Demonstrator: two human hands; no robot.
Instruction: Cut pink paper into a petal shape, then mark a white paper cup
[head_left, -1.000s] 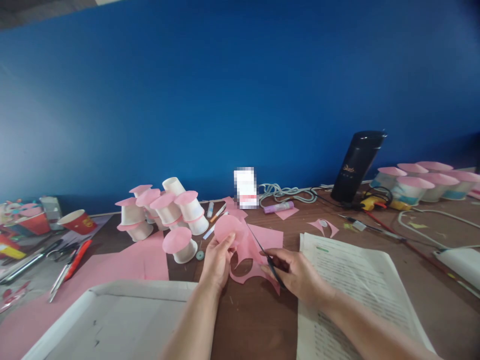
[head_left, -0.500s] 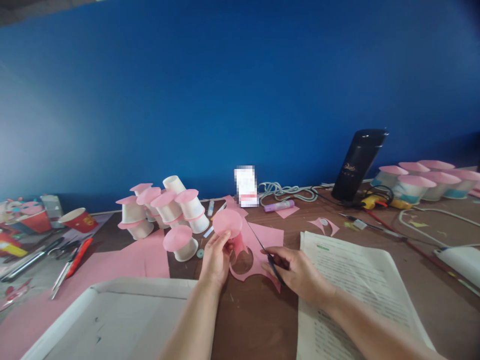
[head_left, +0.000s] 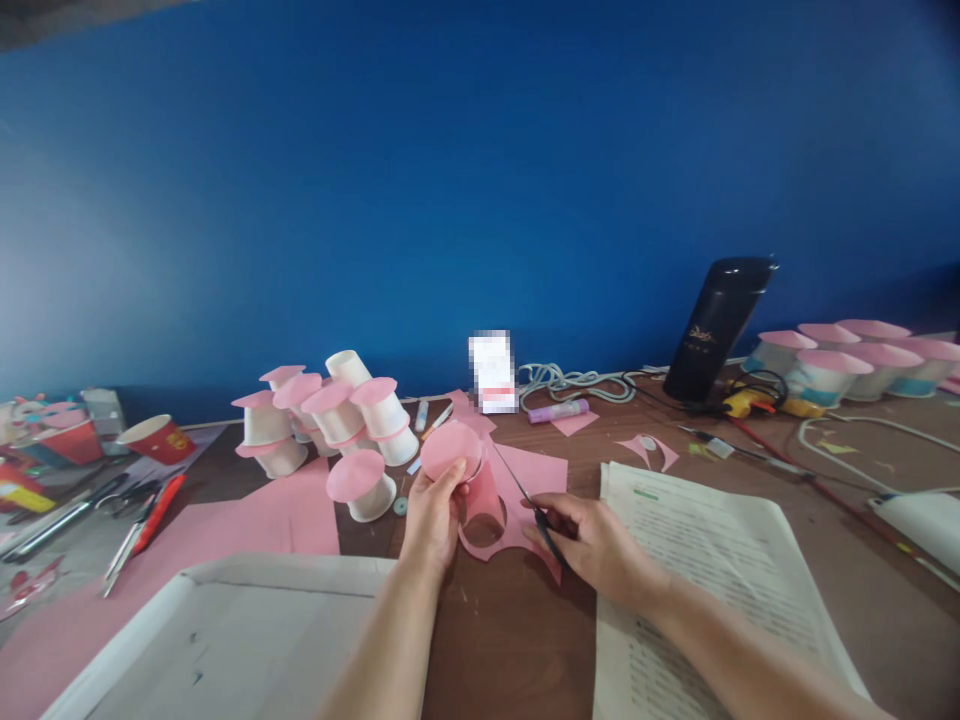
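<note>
My left hand point(head_left: 439, 510) pinches a round pink paper disc point(head_left: 450, 452) near the centre, thumb on top. Just below the disc, a curled pink strip hangs down toward the table. In my right hand point(head_left: 585, 545) are dark-handled scissors point(head_left: 551, 535), their blades pointing up and left toward the disc without touching it. Beneath both hands lies a pink sheet point(head_left: 536, 475) with rounded cutouts along its edge. Left of my left hand stands a white cup with a pink disc on top point(head_left: 360, 485).
More topped cups point(head_left: 337, 410) are stacked at the back left, others point(head_left: 825, 375) at the far right. A black bottle point(head_left: 716, 330) leans near the wall. Printed pages point(head_left: 705, 560) lie right, a white tray point(head_left: 285, 590) left, red-handled cutters point(head_left: 154, 515) beyond it.
The disc in my left hand has tilted and shifted slightly left and down, and my thumb now lies over it. My right hand and the scissors have hardly moved.
</note>
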